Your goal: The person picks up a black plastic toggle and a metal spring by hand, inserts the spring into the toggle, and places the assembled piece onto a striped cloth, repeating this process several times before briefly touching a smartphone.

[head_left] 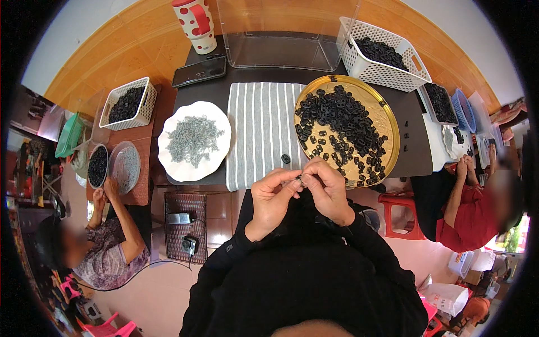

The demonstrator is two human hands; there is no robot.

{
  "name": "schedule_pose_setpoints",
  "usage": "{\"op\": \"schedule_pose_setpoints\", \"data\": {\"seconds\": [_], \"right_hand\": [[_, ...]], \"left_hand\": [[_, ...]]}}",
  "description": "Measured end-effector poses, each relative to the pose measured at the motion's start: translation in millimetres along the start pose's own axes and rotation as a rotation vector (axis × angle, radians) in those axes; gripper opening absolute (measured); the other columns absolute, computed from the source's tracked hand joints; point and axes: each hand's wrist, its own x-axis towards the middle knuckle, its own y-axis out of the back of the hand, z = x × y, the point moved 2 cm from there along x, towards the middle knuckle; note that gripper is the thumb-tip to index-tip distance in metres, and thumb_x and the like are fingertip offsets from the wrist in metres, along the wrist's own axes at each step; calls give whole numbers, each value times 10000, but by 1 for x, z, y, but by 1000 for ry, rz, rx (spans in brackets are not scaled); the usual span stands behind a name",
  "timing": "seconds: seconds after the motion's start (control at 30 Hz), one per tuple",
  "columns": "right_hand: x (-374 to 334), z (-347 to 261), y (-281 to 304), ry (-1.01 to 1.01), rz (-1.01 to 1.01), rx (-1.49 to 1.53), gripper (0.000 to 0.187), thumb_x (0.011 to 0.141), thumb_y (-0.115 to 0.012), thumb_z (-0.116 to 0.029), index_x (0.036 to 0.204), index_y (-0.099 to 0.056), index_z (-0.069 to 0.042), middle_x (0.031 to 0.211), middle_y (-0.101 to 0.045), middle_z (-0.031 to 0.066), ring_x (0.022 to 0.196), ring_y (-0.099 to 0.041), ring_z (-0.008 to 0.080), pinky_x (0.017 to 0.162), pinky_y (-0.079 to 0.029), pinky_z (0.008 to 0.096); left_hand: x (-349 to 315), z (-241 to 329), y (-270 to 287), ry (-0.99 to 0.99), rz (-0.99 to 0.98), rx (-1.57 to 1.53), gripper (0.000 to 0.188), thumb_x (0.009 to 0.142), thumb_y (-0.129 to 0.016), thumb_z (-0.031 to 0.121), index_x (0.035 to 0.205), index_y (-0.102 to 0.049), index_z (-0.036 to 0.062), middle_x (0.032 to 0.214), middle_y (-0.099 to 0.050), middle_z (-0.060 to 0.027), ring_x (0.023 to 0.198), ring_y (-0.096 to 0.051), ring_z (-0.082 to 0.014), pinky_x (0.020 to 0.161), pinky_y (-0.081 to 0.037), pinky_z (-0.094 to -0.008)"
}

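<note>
Both hands are meeting over the near edge of the table, just in front of the person's chest. The left hand and the right hand are pinching a small part between them, thumb and forefinger tips closing on it from either side. It is too small to tell its shape or its long axis; it looks greyish where it is showing between the fingers. The two hands are equally close to it, the left coming in from the left, the right curling over from above and right.

Just beyond the fingers a striped cloth is lying on the table, with a single black piece resting on it, up and slightly left of the pinch. To the right of the cloth a gold tray is holding a heap of black pieces; its near rim is sitting just beside the right hand, so that hand is the nearer one to the heap. To the left of the cloth a white plate is carrying a pile of grey metal bits, and the left hand is nearer to it, though well apart.

Other people are working at the tables on either side.
</note>
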Motion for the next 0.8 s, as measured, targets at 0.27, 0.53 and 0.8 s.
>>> {"op": "schedule_pose_setpoints", "data": {"seconds": [0.27,0.53,0.8], "right_hand": [[12,-5,-4,-3,-4,-163,53,855,-603,21,903,-582,21,785,-523,81,670,-530,169,603,-424,274],[28,8,-36,242,-116,-1137,121,792,-624,-25,887,-574,32,848,-494,142,791,-554,300,630,-470,378],[25,11,-41,313,-191,-1019,220,657,-597,30,873,-560,19,864,-478,139,797,-545,314,625,-465,389]], "left_hand": [[-4,7,24,-36,74,-18,203,877,-604,-62,1069,-659,-25,914,-626,-79,770,-617,-116,630,-505,-221],[-5,14,49,-12,176,-86,182,865,-627,-42,1044,-655,-55,875,-694,-137,722,-662,-167,601,-513,-240],[-6,12,53,45,140,-93,166,867,-615,-53,1028,-657,-56,843,-689,-112,729,-661,-154,613,-514,-235]]}}
